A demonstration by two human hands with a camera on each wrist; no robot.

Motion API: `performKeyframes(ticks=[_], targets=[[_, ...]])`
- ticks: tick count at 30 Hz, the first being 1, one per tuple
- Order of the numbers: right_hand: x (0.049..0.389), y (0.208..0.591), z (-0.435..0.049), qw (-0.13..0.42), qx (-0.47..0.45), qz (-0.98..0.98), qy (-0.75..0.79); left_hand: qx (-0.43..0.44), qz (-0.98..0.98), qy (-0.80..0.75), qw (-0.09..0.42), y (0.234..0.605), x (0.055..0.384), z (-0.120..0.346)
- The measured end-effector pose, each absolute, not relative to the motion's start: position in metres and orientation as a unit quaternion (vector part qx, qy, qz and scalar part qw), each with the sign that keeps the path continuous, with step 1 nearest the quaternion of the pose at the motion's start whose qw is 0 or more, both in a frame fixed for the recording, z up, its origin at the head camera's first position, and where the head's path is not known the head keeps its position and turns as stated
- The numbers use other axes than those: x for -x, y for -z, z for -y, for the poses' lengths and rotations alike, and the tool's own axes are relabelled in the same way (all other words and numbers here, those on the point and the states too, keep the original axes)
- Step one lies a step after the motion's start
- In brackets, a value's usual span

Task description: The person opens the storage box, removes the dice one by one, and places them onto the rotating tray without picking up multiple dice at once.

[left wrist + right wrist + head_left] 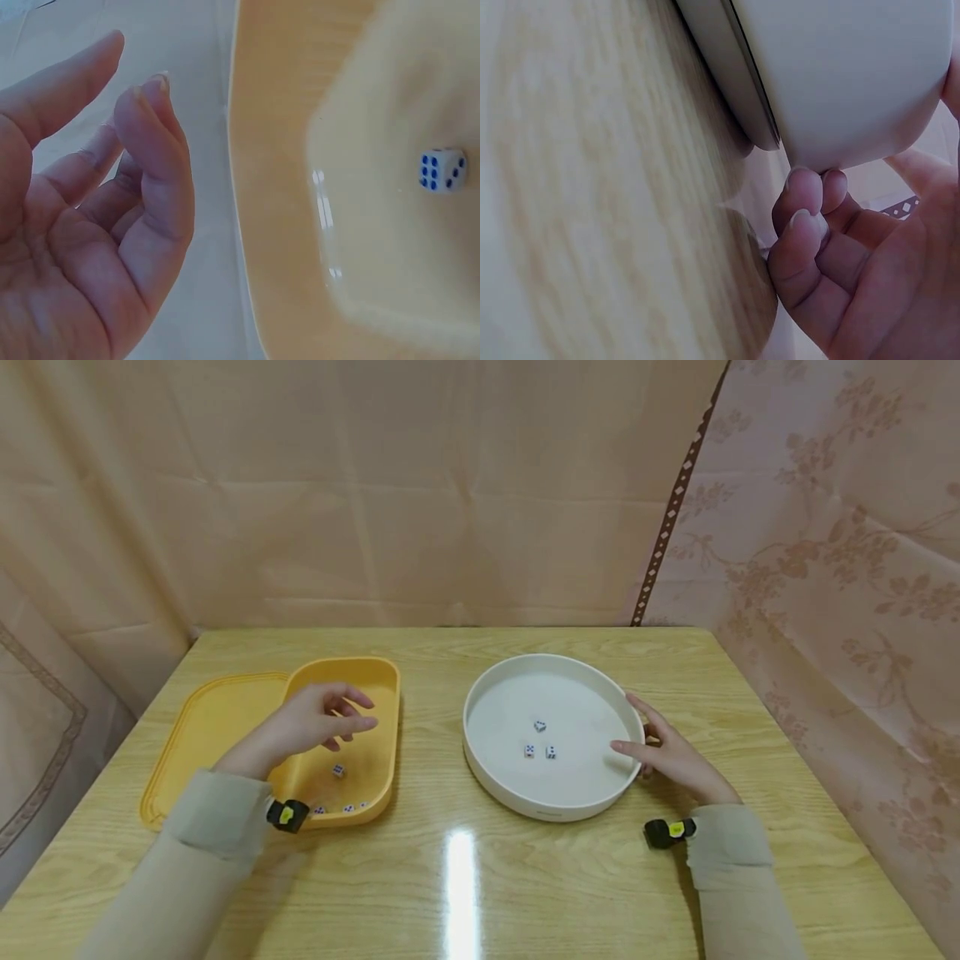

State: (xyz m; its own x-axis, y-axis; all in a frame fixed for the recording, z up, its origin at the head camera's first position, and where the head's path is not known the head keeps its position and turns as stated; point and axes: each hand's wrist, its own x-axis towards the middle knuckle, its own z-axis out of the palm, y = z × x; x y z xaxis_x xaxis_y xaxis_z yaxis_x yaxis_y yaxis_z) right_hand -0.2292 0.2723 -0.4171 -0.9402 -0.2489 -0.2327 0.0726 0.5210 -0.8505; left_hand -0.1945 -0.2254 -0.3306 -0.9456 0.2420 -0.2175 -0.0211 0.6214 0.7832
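Over the yellow box [395, 727] hovers my left hand [306, 723], its fingers loosely bent and nothing between them. Below it in the box lies a white die [338, 771] with blue dots; the left wrist view shows this die [442, 171] up close. Several more dice [348, 808] sit along the box's near wall. My right hand [678, 762] grips the right side of a round white tray [585, 702], thumb over the rim and fingers curled against the outer wall. Inside the tray are three dice [551, 752], grouped near its middle.
A flat yellow lid [217, 714] lies left of the box, which overlaps it in the head view. Everything stands on a wood-grain table [431, 852]. A beige curtain [420, 510] hangs behind, and a flowered pink one [855, 568] is at the right.
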Motion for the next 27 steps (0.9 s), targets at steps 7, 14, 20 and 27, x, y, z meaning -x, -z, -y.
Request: performKeyframes(ticks=[7, 14, 20, 27], targets=[[0.229, 0.416, -0.272, 0.163, 0.051, -0.860, 0.480, -0.065, -0.889, -0.422, 0.163, 0.336, 0.191, 0.231], [0.230, 0.415, -0.271, 0.167, 0.048, -0.863, 0.475, -0.063, -0.898, -0.397, 0.177, 0.336, 0.192, 0.235], [0.231, 0.416, -0.272, 0.166, 0.051, -0.862, 0.477, -0.074, -0.899, -0.387, 0.188, 0.335, 0.192, 0.238], [0.231, 0.418, -0.273, 0.166, 0.054, -0.861, 0.477, -0.077, -0.897, -0.375, 0.223, 0.334, 0.198, 0.239]])
